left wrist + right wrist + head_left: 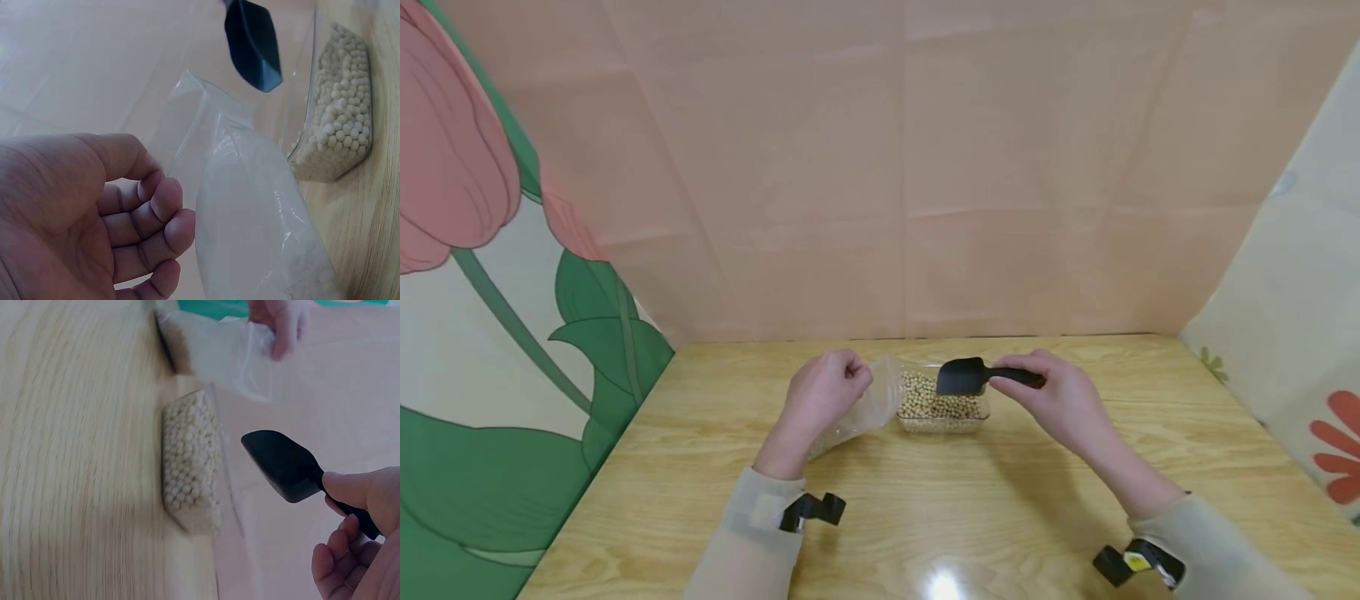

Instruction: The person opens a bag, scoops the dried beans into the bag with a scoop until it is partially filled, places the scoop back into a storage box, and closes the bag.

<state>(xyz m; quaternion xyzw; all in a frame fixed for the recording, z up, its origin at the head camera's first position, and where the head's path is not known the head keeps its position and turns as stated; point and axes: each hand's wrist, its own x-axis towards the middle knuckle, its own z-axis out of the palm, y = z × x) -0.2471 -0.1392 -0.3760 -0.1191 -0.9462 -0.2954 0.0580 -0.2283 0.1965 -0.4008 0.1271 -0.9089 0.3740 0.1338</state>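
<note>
Our right hand (1056, 398) is pinching the black scoop (961, 377) by its handle above the clear container (943, 425) of what look like soybeans (921, 404), and our left hand (823, 387) is pinching a floppy plastic bag (880, 404) near the top, just beside the container. We're kinda trusting fingertip grips here: if the left is slipping, the bag could be slumping and spilling beans onto the table (887, 517).

One scoop (960, 377), one bag (874, 406), one container (943, 426)
</note>
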